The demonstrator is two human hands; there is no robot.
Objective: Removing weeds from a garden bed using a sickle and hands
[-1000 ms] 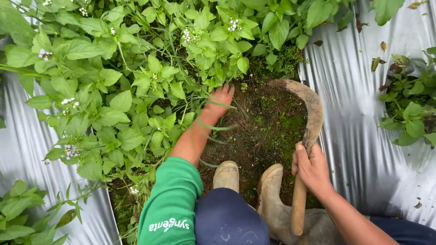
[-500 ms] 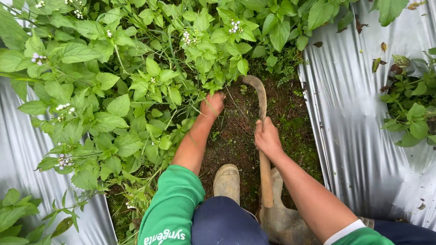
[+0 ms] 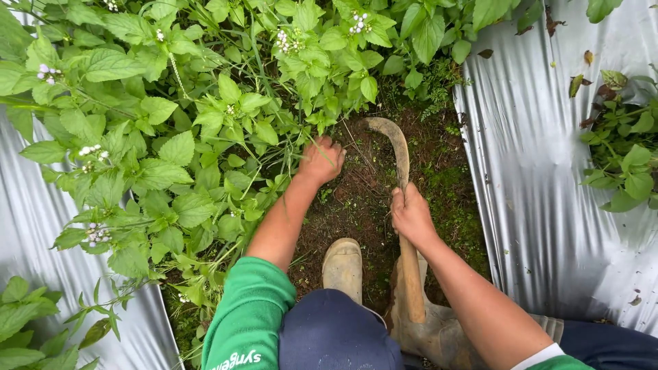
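Hands both closed: left hand (image 3: 321, 161) fisted around weed stems (image 3: 301, 133), right hand (image 3: 410, 214) gripping the sickle (image 3: 397, 147) handle.

Two bare hands show: the left hand (image 3: 321, 159) and the right hand (image 3: 411, 214). There is one curved sickle (image 3: 397, 154), two muddy rubber boots (image 3: 343, 267), and two silver mulch sheets (image 3: 541, 199) flanking one soil strip (image 3: 356, 205).

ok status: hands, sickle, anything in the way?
Left hand gripping weed stems. Right hand closed on sickle handle, blade tip at soil near stems. Leafy weeds crowd left; silver mulch film right.
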